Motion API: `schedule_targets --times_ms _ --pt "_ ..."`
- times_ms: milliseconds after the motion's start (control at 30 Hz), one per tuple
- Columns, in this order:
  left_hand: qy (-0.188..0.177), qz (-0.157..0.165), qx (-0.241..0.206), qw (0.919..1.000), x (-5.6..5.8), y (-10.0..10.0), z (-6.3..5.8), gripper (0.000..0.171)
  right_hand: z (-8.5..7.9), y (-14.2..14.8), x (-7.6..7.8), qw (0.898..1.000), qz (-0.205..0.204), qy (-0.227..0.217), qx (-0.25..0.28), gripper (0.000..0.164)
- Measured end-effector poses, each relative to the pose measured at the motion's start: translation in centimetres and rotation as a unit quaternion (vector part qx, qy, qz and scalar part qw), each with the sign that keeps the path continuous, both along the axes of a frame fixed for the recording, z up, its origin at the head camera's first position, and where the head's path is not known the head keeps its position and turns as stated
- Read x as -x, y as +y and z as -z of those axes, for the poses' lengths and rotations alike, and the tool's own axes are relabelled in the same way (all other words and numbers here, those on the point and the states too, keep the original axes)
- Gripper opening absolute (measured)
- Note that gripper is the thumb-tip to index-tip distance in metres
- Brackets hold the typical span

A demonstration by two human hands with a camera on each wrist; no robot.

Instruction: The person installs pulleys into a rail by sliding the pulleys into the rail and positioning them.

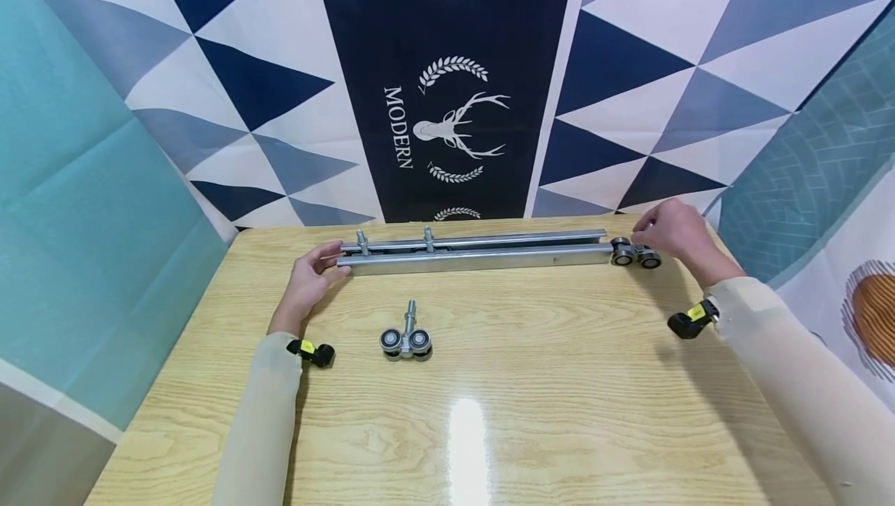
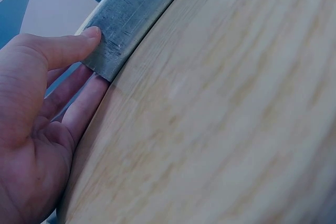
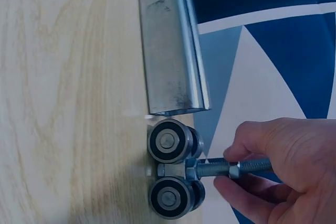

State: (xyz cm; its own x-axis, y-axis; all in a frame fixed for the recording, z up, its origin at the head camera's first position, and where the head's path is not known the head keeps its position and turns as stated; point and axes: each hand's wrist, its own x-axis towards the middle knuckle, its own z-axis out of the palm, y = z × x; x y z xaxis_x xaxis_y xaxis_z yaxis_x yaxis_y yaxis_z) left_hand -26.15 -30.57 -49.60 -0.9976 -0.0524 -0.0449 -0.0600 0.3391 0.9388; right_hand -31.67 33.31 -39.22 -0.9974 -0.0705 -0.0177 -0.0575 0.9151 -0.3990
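A silver metal track rail [image 1: 482, 259] lies lengthwise near the table's far edge, two threaded bolts [image 1: 429, 239] standing up from its left half. My left hand [image 1: 311, 280] holds the left end, thumb on the front face [image 2: 118, 30] and fingers at the end, their tips partly hidden. At the opposite end, my right hand [image 1: 671, 230] pinches the bolt of a roller trolley [image 3: 170, 169] between thumb and fingers. Its wheels are on the table just outside the rail's right end. Another roller trolley [image 1: 405, 341] stands on the table in front of the rail, bolt up.
The wood-grain table [image 1: 531, 382] spreads out in front of the rail. Behind it hangs a patterned cloth [image 1: 454, 179] with triangles and a deer head. Teal cloth [image 1: 91, 179] covers the left side.
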Motion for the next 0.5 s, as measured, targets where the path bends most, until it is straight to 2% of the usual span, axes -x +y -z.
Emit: schedule_targets --times_ms 167,500 --pt "0.002 0.000 0.002 1.0000 -0.08 -0.01 -0.08 0.065 0.26 -0.24 -0.10 1.000 0.001 0.026 0.000 0.021" --pt "0.005 0.004 -0.002 1.0000 -0.07 0.08 -0.03 0.064 0.45 -0.23 0.03 0.999 -0.004 0.034 -0.003 0.018"
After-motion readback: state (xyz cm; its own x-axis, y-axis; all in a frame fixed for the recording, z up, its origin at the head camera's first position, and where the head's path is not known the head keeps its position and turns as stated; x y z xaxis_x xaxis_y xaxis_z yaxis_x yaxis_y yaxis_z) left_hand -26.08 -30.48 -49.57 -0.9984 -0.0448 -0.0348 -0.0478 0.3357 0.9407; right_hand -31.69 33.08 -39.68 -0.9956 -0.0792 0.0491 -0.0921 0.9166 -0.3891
